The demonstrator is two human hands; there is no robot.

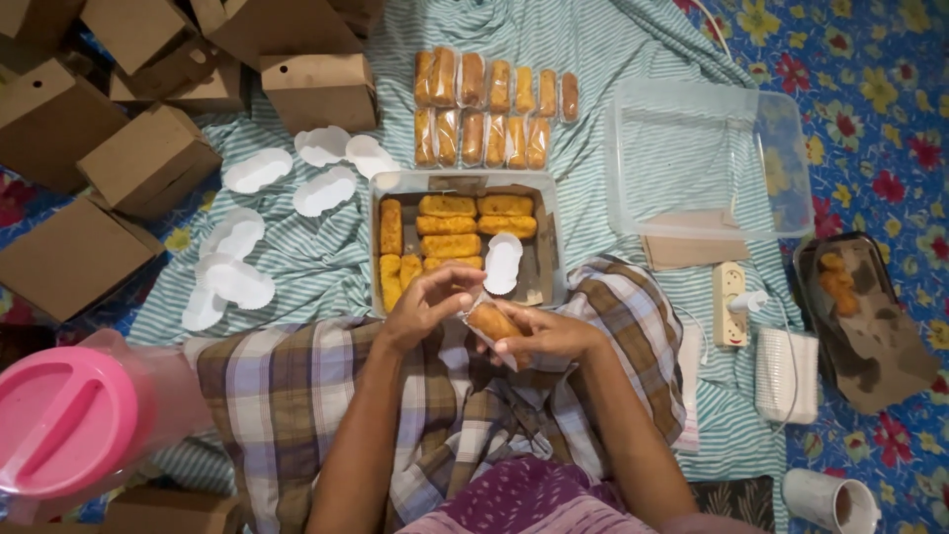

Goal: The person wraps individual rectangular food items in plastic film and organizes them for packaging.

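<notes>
My right hand (547,334) holds a golden breaded croquette (493,320) partly inside a clear plastic wrapper. My left hand (427,301) pinches the wrapper's edge at the croquette's left end. Both hands hover over my lap, which is covered by a plaid cloth (297,386). Just beyond them a clear tray (550,247) holds several unwrapped croquettes (450,227) and one white paper liner (502,263). Farther away lie two rows of wrapped croquettes (492,109) on a striped cloth.
Several white paper liners (259,170) are scattered at left. Brown cardboard boxes (148,158) pile up at upper left. A clear empty container (707,158) sits at right, with a power strip (732,302), a dark tray (858,316) and a pink lid (61,420).
</notes>
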